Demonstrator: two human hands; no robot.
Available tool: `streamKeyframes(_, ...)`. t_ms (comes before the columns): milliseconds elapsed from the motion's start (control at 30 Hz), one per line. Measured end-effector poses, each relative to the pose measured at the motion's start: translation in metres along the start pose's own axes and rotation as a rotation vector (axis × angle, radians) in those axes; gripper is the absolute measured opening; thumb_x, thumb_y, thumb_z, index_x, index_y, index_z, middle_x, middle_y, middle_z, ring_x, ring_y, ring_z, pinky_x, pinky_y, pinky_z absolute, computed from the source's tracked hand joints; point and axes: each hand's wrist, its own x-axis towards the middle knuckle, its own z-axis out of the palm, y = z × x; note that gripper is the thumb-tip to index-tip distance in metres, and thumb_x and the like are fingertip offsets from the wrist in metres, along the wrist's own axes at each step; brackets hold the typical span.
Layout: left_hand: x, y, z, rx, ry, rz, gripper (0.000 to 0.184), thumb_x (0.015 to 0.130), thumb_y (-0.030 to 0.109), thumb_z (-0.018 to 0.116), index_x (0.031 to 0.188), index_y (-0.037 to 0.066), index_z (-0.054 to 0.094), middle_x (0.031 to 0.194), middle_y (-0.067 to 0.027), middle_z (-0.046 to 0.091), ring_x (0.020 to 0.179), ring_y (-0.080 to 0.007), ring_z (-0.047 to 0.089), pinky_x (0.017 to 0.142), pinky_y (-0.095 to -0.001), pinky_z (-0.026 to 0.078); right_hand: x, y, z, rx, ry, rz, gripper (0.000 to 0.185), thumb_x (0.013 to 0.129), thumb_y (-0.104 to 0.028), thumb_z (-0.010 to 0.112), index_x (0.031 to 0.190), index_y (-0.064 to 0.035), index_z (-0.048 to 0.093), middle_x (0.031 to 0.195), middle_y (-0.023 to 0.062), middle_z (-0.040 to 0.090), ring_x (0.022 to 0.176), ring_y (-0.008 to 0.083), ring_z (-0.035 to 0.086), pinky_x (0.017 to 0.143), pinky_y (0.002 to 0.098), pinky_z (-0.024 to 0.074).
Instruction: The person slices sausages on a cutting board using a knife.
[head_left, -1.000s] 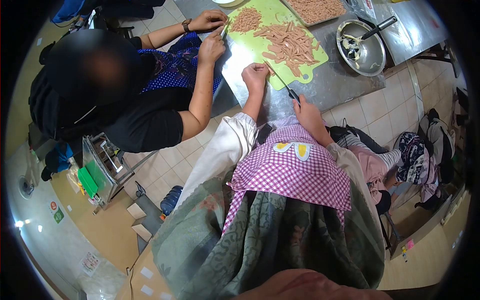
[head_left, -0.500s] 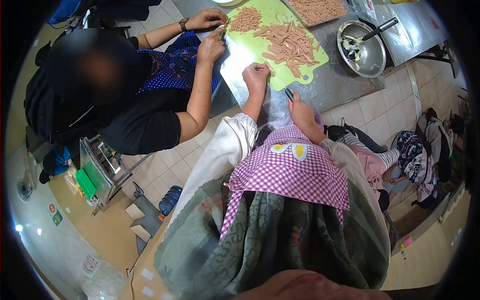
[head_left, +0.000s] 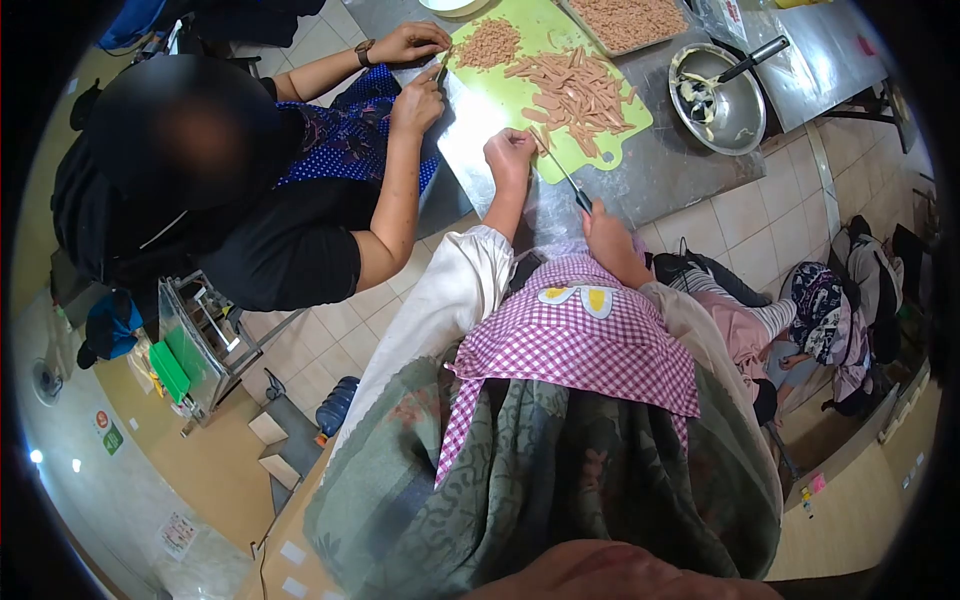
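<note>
My right hand [head_left: 606, 236] grips the dark handle of a knife [head_left: 567, 178], whose blade lies over the near edge of a green cutting board [head_left: 547, 92]. At the blade's tip, my left hand [head_left: 511, 150] is closed on a small pinkish piece, mostly covered by the fingers. Pinkish strips [head_left: 580, 90] are heaped on the board beyond the knife, and a pile of small diced bits [head_left: 488, 43] lies at its far left. A co-worker's two hands [head_left: 418, 100] are at the board's left edge, holding another knife.
A metal bowl [head_left: 743, 125] with white residue and a dark-handled utensil stands right of the board. Behind the board is a tray [head_left: 640, 42] of diced bits. The co-worker [head_left: 290, 230] stands close on the left. Other people [head_left: 740, 320] are at the right.
My right hand and the knife have shifted slightly, and the blade's angle has changed. My left hand stays nearly in place. The co-worker's hands have moved a little at the board's edge.
</note>
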Motion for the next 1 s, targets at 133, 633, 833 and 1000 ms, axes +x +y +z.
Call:
streamKeyframes(133, 0.001, -0.002, 0.000, 0.017, -0.008, -0.001, 0.013, 0.068, 0.003, 0.070, 0.075, -0.007, 0.068, 0.063, -0.0118, 0.066, 0.055, -0.0139, 0.062, 0.057, -0.0256, 0.051, -0.025, 0.013, -0.009, 0.028, 0.001, -0.009, 0.028, 0.094, -0.029, 0.043, 0.100, -0.0020, 0.042, 0.070, 0.0279, 0.060, 0.066, 0.0458, 0.060, 0.059, 0.0563, 0.0447)
streamKeyframes(633, -0.005, 0.002, -0.004, -0.017, 0.000, -0.019, 0.013, 0.072, 0.006, 0.071, 0.078, -0.005, 0.069, 0.064, -0.0126, 0.067, 0.055, -0.0142, 0.064, 0.056, -0.0250, 0.051, -0.003, -0.007, -0.021, 0.080, 0.014, -0.100, 0.033, 0.095, -0.031, 0.040, 0.105, -0.0006, 0.047, 0.072, 0.0296, 0.060, 0.069, 0.0479, 0.058, 0.061, 0.0551, 0.0442)
streamKeyframes(833, -0.004, -0.005, -0.002, -0.030, -0.001, -0.010, 0.014, 0.073, 0.006, 0.070, 0.079, -0.006, 0.069, 0.064, -0.0126, 0.067, 0.055, -0.0139, 0.064, 0.056, -0.0246, 0.051, 0.001, -0.014, -0.026, 0.019, -0.028, -0.081, 0.034, 0.094, -0.032, 0.040, 0.104, -0.0008, 0.046, 0.073, 0.0282, 0.062, 0.069, 0.0465, 0.060, 0.064, 0.0541, 0.0473)
streamKeyframes(1000, -0.004, -0.009, -0.001, -0.054, -0.006, -0.001, 0.014, 0.074, 0.004, 0.069, 0.081, -0.008, 0.068, 0.065, -0.0121, 0.067, 0.056, -0.0136, 0.064, 0.056, -0.0243, 0.051, 0.000, -0.029, -0.037, -0.036, -0.045, -0.042, 0.035, 0.094, -0.032, 0.041, 0.103, 0.0011, 0.047, 0.076, 0.0281, 0.062, 0.071, 0.0458, 0.061, 0.066, 0.0535, 0.0479)
